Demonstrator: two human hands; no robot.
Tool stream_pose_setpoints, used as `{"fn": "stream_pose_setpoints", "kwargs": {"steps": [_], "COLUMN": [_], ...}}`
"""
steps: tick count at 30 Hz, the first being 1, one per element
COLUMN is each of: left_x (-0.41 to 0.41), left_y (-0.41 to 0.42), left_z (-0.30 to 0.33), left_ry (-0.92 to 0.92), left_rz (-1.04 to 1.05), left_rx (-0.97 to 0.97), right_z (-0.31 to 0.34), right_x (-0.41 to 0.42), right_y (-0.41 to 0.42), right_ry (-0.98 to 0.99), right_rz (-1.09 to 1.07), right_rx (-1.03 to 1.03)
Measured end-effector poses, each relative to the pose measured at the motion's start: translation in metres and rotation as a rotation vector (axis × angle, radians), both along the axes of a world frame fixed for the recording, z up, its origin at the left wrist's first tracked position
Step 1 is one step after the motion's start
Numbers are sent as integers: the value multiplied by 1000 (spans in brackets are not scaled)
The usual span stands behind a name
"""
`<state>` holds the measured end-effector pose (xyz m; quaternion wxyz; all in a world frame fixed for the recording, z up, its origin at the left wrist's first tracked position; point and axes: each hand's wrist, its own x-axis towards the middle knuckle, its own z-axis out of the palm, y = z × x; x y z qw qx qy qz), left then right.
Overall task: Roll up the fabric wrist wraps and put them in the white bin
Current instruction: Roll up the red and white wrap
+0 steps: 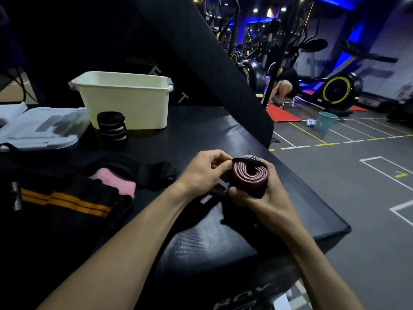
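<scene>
Head view: the right hand [257, 195] cups a rolled red wrist wrap [249, 172] and the left hand [205, 170] pinches its black strap end, nearer the camera than the white bin [125, 100]. A rolled black wrap [111, 127] stands touching the bin's front.

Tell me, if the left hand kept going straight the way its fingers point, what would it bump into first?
The left hand points right, and its fingers already pinch the black strap end on the rolled wrist wrap, so it meets that roll at once. The right hand cradles the roll from the far side.
</scene>
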<state>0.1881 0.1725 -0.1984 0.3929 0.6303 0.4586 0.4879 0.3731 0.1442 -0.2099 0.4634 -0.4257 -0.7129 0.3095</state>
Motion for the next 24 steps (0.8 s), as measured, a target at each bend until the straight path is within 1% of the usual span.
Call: {"fn": "stream_pose_setpoints", "kwargs": {"steps": [2,5,8,10,13,15,17,20,24], "left_x": [-6,-9,-12,-12,-8,-6,-7,-11,-9], "left_y": [4,4,3,1,-1,-5,-7,-9,-10], "left_z": [1,2,6,8,9,9,11,14,18], "left_ry": [70,159,173,130,-12,-91,-118,-81,168], "left_rz": [-5,-7,-5,-3,4,-42,-109,-121,20], "left_rx": [39,160,217,177,-11,-144,-181,-112,125], "right_z": [1,1,0,1,5,8,9,10,9], "right_x": [2,3,7,9,13,18,23,26,22], "right_y": [-2,-1,2,2,2,3,5,4,4], "right_ry": [-14,-32,-42,-66,-74,-78,-80,-68,-78], "right_rz": [39,8,6,29,115,173,203,226,211], "right_rx": [-11,10,26,39,24,-21,-59,-86,-56]}}
